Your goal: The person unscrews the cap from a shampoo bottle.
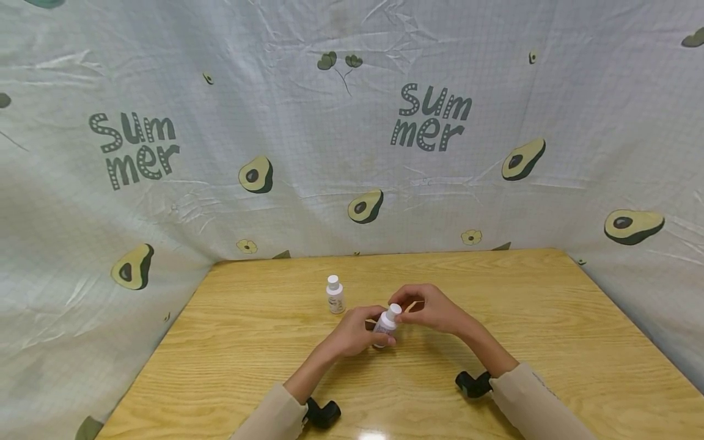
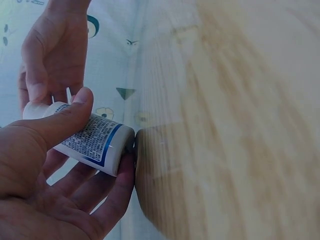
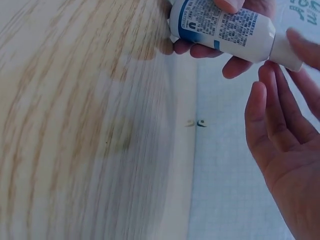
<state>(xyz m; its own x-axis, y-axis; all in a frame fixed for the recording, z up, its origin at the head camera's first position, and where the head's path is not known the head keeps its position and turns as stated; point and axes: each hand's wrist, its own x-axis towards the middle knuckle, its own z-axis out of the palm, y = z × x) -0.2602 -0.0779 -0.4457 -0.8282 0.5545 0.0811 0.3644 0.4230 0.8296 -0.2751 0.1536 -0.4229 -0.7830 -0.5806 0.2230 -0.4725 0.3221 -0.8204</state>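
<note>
My left hand (image 1: pixel 352 333) grips a small white bottle (image 1: pixel 386 324) by its body, tilted over the table with its cap end up and leaning right. In the left wrist view my thumb lies across the printed label of the bottle (image 2: pixel 97 137), with fingers beneath it. My right hand (image 1: pixel 431 307) is at the top and pinches the white cap (image 1: pixel 393 310) between thumb and fingertips. From the right wrist, the thumb presses one side of the cap (image 3: pixel 284 51) and fingertips touch the other. Whether the cap is loose from the neck, I cannot tell.
A second white capped bottle (image 1: pixel 335 298) stands upright on the wooden table (image 1: pixel 247 318), left of and behind my hands. Black wrist devices (image 1: pixel 323 414) hang by both sleeves. A pale curtain (image 1: pixel 308 122) with avocado prints encloses the table's back and sides.
</note>
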